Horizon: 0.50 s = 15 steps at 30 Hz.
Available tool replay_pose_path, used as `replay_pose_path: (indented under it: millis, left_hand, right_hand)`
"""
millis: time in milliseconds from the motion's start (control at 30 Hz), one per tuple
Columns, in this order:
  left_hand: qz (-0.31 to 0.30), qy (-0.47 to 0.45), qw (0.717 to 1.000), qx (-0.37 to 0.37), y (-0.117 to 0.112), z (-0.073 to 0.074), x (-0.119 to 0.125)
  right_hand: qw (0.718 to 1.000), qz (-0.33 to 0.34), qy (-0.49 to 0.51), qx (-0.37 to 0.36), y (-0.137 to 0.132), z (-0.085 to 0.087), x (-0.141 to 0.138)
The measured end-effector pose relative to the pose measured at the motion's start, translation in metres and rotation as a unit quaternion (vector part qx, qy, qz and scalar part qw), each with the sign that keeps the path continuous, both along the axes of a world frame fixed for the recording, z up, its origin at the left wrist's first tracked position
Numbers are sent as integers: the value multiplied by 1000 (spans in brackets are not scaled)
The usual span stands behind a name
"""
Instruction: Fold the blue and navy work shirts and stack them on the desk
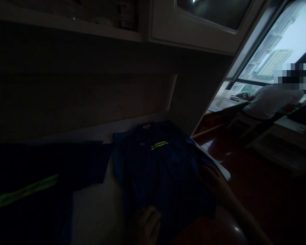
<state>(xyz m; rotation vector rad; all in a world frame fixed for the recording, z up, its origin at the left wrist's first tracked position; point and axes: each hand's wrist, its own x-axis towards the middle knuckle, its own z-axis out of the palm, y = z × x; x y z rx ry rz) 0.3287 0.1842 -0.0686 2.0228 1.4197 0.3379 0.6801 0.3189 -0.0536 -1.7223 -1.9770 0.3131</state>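
A dark blue work shirt point(178, 170) with a yellow-green reflective strip and a collar label lies spread out on the pale table. My left hand point(149, 223) is at the shirt's lower left part, fingers curled in on the cloth; dim light hides the fingertips. On the shirt's right side rests my right hand point(211, 175), its fingers stretched out along the fabric. To the left lies a second dark blue work shirt point(86, 166), also with a reflective strip, and neither hand touches it.
Above the table hang a shelf point(66, 29) and a cabinet door point(193, 30). The table's rounded corner point(225, 172) is beyond my right hand. A round reddish surface, perhaps a stool point(219, 228), shows below. Another person point(267, 100) sits by the window at right.
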Motion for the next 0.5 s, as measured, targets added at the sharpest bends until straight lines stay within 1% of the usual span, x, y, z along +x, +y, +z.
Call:
replay_pose_path:
  millis: [33,67,100,167,233,300,333,367,433,500]
  left_hand:
    - [62,33,997,30,16,0,-1]
    - [112,67,989,66,33,2,-4]
    - [144,99,979,102,50,4,-7]
    - [159,153,962,158,82,7,-17]
    - [159,186,953,179,105,7,-27]
    - [158,193,953,170,119,5,-36]
    - [160,193,954,163,122,5,-41]
    - [174,182,956,153,124,5,-46]
    - [245,144,950,131,124,8,-60]
    - [340,106,928,110,122,16,-79]
  right_hand:
    - [999,25,-25,-1,15,-2,-10]
    - [998,31,-47,-5,31,-4,-19]
    - [997,23,-69,-10,48,-7,-26]
    - [993,-6,-115,-20,84,-12,-36]
    - [986,-27,-160,-36,117,-15,-43]
    - [978,-40,-198,-60,142,-14,-50]
    - [973,-38,-218,-69,150,-13,-53]
    - [968,-29,-238,-73,156,-12,-56]
    - [963,-13,-262,-65,163,-7,-60]
    - [965,-21,-258,-47,166,1,-60]
